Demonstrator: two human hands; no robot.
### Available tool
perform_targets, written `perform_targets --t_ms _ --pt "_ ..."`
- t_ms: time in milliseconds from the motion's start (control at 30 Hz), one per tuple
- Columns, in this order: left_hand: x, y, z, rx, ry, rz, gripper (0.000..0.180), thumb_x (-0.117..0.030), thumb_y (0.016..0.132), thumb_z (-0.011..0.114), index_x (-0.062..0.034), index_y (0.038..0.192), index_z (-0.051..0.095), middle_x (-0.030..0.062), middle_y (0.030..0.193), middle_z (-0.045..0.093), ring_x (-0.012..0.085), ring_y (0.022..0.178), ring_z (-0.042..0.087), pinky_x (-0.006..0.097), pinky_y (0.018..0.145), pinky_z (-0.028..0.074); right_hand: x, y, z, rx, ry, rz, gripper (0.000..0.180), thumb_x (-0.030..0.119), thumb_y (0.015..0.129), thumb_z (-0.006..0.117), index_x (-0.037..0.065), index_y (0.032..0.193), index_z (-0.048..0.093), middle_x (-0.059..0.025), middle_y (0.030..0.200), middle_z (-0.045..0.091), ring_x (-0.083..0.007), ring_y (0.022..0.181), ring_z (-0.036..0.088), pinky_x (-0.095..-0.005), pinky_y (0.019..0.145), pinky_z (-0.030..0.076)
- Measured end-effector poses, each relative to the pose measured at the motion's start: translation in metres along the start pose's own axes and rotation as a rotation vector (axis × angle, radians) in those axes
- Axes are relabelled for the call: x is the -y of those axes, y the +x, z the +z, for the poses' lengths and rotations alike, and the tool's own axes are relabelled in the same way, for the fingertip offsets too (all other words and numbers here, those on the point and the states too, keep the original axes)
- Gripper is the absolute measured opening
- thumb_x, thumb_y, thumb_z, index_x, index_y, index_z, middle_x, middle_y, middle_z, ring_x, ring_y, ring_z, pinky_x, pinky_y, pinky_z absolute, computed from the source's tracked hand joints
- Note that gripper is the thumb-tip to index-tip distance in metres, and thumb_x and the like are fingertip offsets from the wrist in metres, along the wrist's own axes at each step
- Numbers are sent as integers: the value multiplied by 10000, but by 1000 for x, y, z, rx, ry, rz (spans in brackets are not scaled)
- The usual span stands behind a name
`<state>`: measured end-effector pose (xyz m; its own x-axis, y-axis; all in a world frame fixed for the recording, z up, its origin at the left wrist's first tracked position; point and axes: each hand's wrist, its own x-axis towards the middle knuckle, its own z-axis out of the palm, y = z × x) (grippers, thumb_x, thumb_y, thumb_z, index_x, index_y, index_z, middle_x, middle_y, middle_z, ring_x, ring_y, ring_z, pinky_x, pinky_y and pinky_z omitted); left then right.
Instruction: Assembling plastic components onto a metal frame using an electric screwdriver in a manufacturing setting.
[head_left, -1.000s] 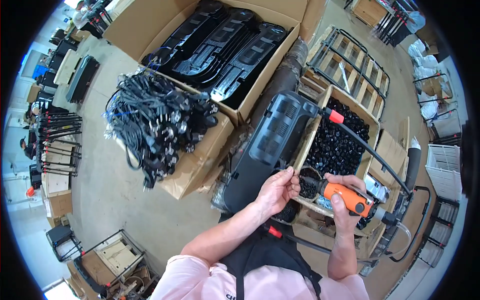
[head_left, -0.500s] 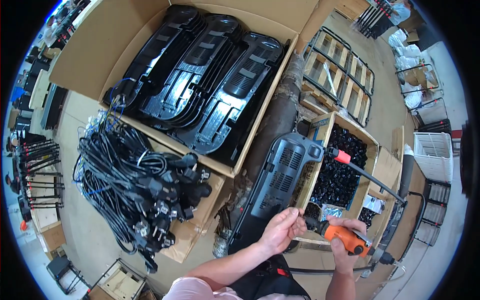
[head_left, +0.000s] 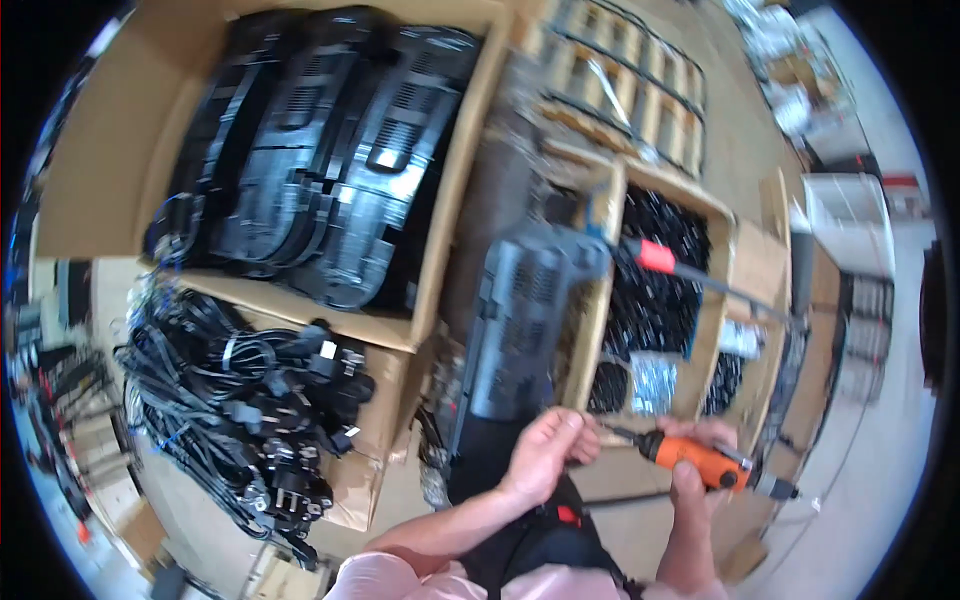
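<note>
Power driver, cylindrical, orange w/ black ends (head_left: pixel 700 464), gripped in R hand (head_left: pixel 692 502); its thin, dark metal bit (head_left: pixel 617 433) is aimed at L hand (head_left: pixel 545 457). L thumb and fingertips are pinched narrow near bit's tip; whether a small part is held, or bit touched, cannot be told. Dark-grey, slotted plastic panel (head_left: pixel 518 325) is seen just beyond L hand; open wooden bin (head_left: pixel 709 340) w/ glossy black parts (head_left: pixel 655 290), beyond R hand. Step in hand, prob.: bit tip being readied at L fingertips; steady, coaxial alignment would be called for next.
</note>
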<state>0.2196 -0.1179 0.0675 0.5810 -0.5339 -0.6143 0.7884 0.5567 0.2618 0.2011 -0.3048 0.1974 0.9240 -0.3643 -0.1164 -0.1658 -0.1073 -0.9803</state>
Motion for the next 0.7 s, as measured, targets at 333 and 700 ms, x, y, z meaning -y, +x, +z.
perform_targets --t_ms 333,700 --pt "23 -9 18 358 1696 202 200 -190 1016 642 -46 1129 723 177 1013 764 380 962 740 474 840 592 -9 -67 -108 -223 73 -161 533 265 926 809 33 1296 503 -219 1112 718 -387 1090 716 -594 1045 547" --pt "147 17 66 340 2168 2 335 -267 1003 657 -62 1268 673 206 1126 753 404 1074 717 511 907 568 -57 -184 -280 -478 240 -310 508 191 905 778 23 1297 503 -218 1115 708 -384 1092 705 -600 1046 539"
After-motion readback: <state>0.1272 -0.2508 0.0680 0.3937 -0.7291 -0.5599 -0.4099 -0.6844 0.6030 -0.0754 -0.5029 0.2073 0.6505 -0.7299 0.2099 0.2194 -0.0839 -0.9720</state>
